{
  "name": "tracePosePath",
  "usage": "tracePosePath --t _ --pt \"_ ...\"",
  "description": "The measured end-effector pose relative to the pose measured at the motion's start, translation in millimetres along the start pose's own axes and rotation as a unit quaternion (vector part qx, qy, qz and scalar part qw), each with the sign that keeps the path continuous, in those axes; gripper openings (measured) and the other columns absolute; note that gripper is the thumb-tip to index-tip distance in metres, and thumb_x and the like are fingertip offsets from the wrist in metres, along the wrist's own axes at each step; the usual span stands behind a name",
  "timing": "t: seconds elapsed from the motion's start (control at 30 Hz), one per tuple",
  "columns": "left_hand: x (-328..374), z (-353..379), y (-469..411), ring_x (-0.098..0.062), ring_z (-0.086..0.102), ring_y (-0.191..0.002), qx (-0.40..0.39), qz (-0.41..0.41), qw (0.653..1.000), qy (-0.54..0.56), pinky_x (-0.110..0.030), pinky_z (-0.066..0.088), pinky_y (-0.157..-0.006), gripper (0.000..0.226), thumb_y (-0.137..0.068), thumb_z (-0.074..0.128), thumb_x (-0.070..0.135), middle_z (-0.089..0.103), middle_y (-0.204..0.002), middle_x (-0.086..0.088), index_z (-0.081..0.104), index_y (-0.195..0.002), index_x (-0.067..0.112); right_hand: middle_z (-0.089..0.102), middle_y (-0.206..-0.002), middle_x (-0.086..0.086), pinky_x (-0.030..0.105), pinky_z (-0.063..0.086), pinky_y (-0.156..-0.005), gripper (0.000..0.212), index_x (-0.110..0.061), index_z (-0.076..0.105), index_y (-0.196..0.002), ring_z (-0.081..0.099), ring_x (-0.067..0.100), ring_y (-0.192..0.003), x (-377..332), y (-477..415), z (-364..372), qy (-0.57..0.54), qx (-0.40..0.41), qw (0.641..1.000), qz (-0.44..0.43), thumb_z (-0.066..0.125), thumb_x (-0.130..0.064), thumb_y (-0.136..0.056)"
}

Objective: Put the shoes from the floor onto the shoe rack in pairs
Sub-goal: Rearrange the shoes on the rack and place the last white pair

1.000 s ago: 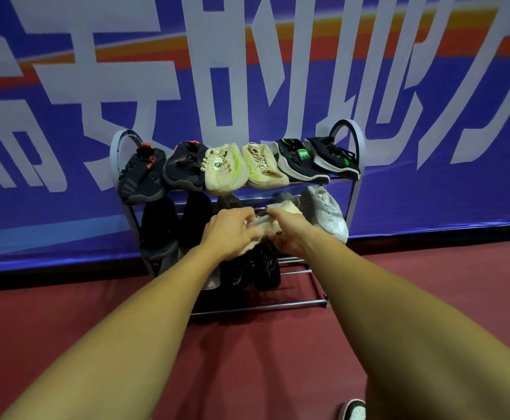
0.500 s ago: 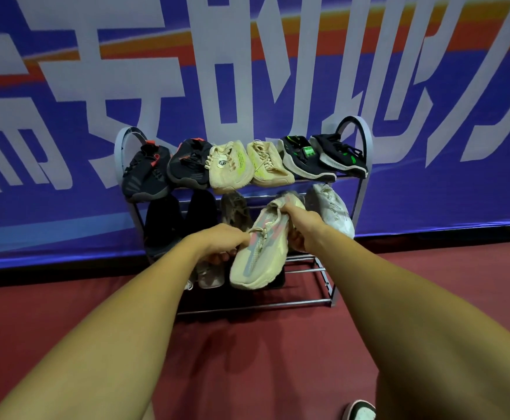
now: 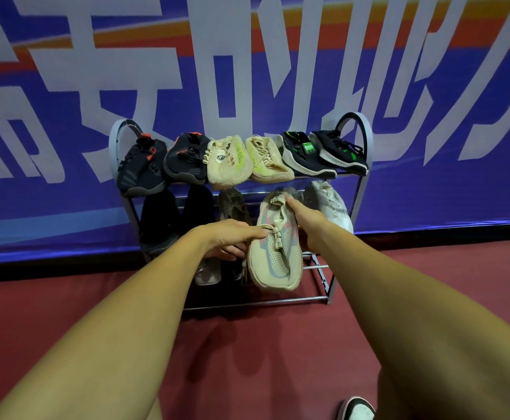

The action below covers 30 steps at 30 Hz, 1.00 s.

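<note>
Currently both hands are on one beige knit sneaker with grey-pink side panels, held in front of the middle shelf of the grey metal shoe rack, toe pointing down toward the viewer and heel up by the shelf. Right hand is closed around the heel and right side of the sneaker, thumb at the collar. Left hand is closed loosely at the sneaker's left side, fingertips on the laces near the tongue.

Top shelf, left to right: pair of black sneakers with red accents, pair of cream knit sneakers with yellow-green markings, pair of black sneakers with green details and white soles. All six sit side by side, touching or nearly so.

Middle shelf: dark shoes at the left, an olive-brown shoe behind the left hand, a white lace-up sneaker at the right end, just beside the right hand. Lower shelf largely hidden by the arms; some dark and pale footwear there, type unclear.

Rack stands on dark red floor against a blue banner with large white characters. Toe of a white shoe with dark trim shows at the bottom edge.
</note>
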<state>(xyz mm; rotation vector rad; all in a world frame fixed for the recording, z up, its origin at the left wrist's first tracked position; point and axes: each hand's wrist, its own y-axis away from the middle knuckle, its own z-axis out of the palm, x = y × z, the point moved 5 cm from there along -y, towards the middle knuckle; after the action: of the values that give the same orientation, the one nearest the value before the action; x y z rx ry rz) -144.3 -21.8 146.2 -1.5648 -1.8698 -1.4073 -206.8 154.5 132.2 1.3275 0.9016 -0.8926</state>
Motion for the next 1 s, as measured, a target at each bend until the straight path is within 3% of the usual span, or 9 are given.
tracePosePath --t 0.1,0.23,0.37,0.5,0.57,0.67,0.8,1.0 --pt "2 4 -4 -0.016 0.051 -0.068 -0.013 0.006 1.0 0.005 -0.024 0.043 -0.062 0.072 -0.069 0.068 0.067 0.058 -0.086 -0.003 0.065 -0.119 0.015 0.074 -0.106 0.012 0.048 0.059 -0.086 0.078 -0.006 0.068 -0.117 0.073 0.031 -0.092 -3 9 5 0.006 -0.006 1.0 -0.002 0.079 -0.063 -0.064" --pt "-2 6 -7 -0.01 0.041 -0.049 -0.028 -0.002 0.999 -0.031 -0.023 0.04 -0.051 0.046 -0.076 0.07 0.061 0.046 -0.068 0.004 0.055 -0.089 0.019 0.076 -0.098 0.011 0.04 0.06 -0.077 0.08 -0.004 0.067 -0.115 0.073 0.029 -0.085 -4 14 6 0.019 -0.007 1.0 0.005 0.076 -0.068 -0.066" --pt "-2 1 -10 -0.012 0.032 -0.045 -0.004 0.015 0.999 -0.038 -0.023 0.029 -0.049 0.038 -0.083 0.07 0.047 0.037 -0.058 0.003 0.046 -0.069 0.02 0.071 -0.095 0.011 0.031 0.053 -0.061 0.055 -0.004 0.064 -0.112 0.066 0.024 -0.073 -4 11 6 0.023 -0.005 1.0 0.001 0.064 -0.054 -0.089" --pt "-6 -10 -21 -0.015 0.031 -0.048 0.075 0.041 0.994 -0.062 -0.026 0.024 -0.049 0.046 -0.087 0.069 0.041 0.035 -0.054 0.001 0.039 -0.059 0.02 0.055 -0.06 0.004 0.025 0.045 -0.051 0.023 -0.01 0.058 -0.086 0.049 0.015 -0.053 -5 13 6 0.049 -0.014 0.999 0.008 0.063 -0.031 -0.094" --pt "-11 -13 -25 -0.013 0.034 -0.046 0.092 0.039 0.994 -0.052 -0.022 0.026 -0.046 0.041 -0.089 0.068 0.036 0.038 -0.055 0.001 0.043 -0.062 0.019 0.058 -0.064 0.004 0.027 0.044 -0.059 0.024 -0.013 0.059 -0.088 0.051 0.016 -0.058 -1 16 9 0.117 -0.047 0.991 0.038 0.065 -0.036 -0.091" --pt "-13 -17 -28 -0.011 0.041 -0.049 0.123 0.039 0.99 -0.051 -0.02 0.032 -0.046 0.031 -0.09 0.067 0.03 0.045 -0.058 0.001 0.052 -0.069 0.015 0.055 -0.073 0.004 0.026 0.037 -0.054 0.021 -0.016 0.056 -0.08 0.048 0.015 -0.057 4 22 11 0.263 -0.092 0.957 0.076 0.066 -0.033 -0.087" --pt "-12 -21 -37 -0.016 0.04 -0.054 0.166 0.032 0.984 -0.057 -0.027 0.03 -0.053 0.04 -0.089 0.068 0.031 0.042 -0.061 -0.003 0.043 -0.06 0.017 0.052 -0.067 0.001 0.023 0.035 -0.052 0.016 -0.015 0.055 -0.074 0.046 0.013 -0.054 7 24 15 0.325 -0.134 0.93 0.108 0.063 -0.021 -0.086" --pt "-4 -21 -42 -0.025 0.053 -0.067 0.207 0.022 0.973 -0.102 -0.028 0.038 -0.062 0.04 -0.085 0.07 0.042 0.054 -0.067 -0.007 0.054 -0.061 0.013 0.062 -0.072 0.005 0.018 0.032 -0.045 0.027 -0.012 0.057 -0.078 0.046 0.009 -0.051 17 16 11 0.421 -0.144 0.882 0.153 0.055 -0.031 -0.098"
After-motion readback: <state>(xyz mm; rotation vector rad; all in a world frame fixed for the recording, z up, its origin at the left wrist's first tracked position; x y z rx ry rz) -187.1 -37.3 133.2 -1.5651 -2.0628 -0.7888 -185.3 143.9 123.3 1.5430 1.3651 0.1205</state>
